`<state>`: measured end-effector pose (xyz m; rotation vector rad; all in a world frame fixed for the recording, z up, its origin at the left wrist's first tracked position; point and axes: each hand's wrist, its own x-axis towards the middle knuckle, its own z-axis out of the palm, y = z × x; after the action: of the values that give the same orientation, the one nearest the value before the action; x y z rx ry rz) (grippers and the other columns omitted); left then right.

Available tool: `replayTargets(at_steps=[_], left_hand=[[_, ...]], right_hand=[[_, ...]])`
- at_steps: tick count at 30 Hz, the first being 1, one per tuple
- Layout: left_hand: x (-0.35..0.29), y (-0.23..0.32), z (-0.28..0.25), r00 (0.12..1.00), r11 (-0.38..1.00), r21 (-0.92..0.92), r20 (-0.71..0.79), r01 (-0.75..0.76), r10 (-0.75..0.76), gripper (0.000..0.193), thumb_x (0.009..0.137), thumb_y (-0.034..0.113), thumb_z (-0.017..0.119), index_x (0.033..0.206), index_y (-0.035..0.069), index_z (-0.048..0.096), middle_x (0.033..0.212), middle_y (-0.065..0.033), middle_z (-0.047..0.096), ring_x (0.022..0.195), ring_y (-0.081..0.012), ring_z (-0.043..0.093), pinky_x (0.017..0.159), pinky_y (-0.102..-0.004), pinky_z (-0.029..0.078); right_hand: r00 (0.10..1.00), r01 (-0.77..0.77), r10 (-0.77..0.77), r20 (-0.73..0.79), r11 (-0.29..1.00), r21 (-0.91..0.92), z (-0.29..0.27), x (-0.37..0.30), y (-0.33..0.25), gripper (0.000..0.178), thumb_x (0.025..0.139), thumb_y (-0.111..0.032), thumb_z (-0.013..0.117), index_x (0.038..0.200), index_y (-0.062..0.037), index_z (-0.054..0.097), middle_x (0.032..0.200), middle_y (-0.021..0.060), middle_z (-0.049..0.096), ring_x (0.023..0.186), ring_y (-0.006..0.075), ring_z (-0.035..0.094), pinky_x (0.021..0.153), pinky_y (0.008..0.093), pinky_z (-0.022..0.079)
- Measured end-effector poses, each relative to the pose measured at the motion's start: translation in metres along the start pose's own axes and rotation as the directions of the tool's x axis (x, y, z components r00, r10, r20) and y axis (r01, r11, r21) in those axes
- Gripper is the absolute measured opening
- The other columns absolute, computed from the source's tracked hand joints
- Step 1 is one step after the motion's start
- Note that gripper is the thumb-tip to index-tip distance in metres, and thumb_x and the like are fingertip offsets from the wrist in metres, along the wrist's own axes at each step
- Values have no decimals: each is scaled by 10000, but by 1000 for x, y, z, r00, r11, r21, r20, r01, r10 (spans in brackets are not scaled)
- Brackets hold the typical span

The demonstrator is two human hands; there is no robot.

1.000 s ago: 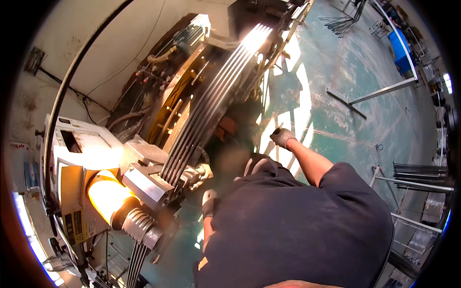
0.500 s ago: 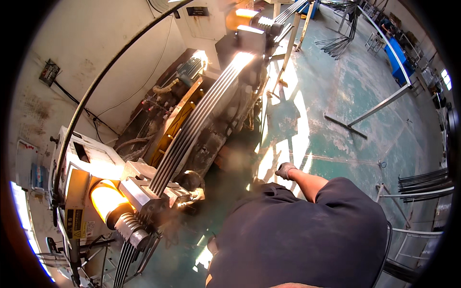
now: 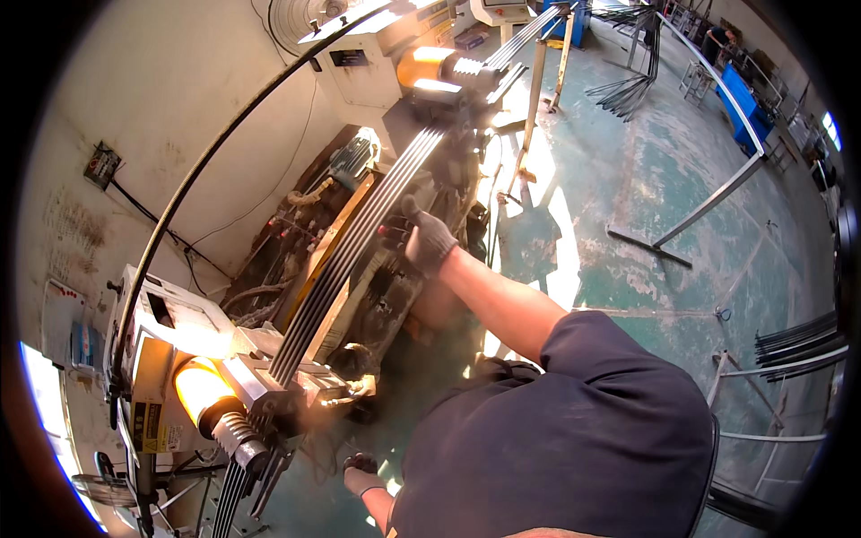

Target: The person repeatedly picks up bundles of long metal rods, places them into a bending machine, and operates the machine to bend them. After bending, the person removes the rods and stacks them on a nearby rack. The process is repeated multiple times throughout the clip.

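Observation:
A row of several parallel metal rods (image 3: 359, 229) runs slantwise between two machine heads. My right hand (image 3: 426, 240), in a grey glove, reaches to the right side of the rods around their upper half. Its thumb stands apart from the fingers, and nothing shows in its grasp; whether the fingertips touch the rods I cannot tell. Low in the picture, my left hand (image 3: 360, 477), also gloved, hangs near the lower machine head (image 3: 291, 399), apart from the rods. Its fingers are small and dark, so their pose is unclear.
Orange cylinders (image 3: 204, 387) with ribbed ends sit on both heads. A curved black hose (image 3: 193, 170) arches over the left side. A metal rack frame (image 3: 717, 197) stands on the green floor at right, near bundled rods (image 3: 794, 345). Another person (image 3: 720, 38) is far back right.
My right hand has swung left and up from beside my body to the rods, its fist loosening. My left hand has come into fuller view at the bottom.

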<state>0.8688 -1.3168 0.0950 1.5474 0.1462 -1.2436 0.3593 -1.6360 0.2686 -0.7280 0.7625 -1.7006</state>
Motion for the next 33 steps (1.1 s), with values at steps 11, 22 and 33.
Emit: replayTargets(at_steps=[11,22,33], left_hand=[[-21,101,-63,937,909,-264,48,-322,346,252,970,271,593,989,61,730,999,-75,753,887,-236,710,837,-384,573],[-100,301,-120,216,229,697,-109,-680,970,436,933,180,641,1324,-13,644,1290,-153,703,1180,-305,666,1022,-378,514],[-315,440,39,170,228,166,-304,-959,937,427,1058,353,553,1196,-33,671,1151,-93,708,970,-216,671,911,-361,527]], right_hand=[[907,-168,370,-201,756,632,101,45,-26,170,1020,-223,627,940,-77,591,660,42,501,536,220,494,515,415,437],[838,-171,405,-366,832,528,125,36,-48,205,994,-144,642,835,-41,564,606,57,498,464,204,465,463,384,448],[927,-245,365,-85,761,600,95,62,-6,279,1035,-145,591,780,-94,487,655,-3,423,557,147,395,591,324,404]])
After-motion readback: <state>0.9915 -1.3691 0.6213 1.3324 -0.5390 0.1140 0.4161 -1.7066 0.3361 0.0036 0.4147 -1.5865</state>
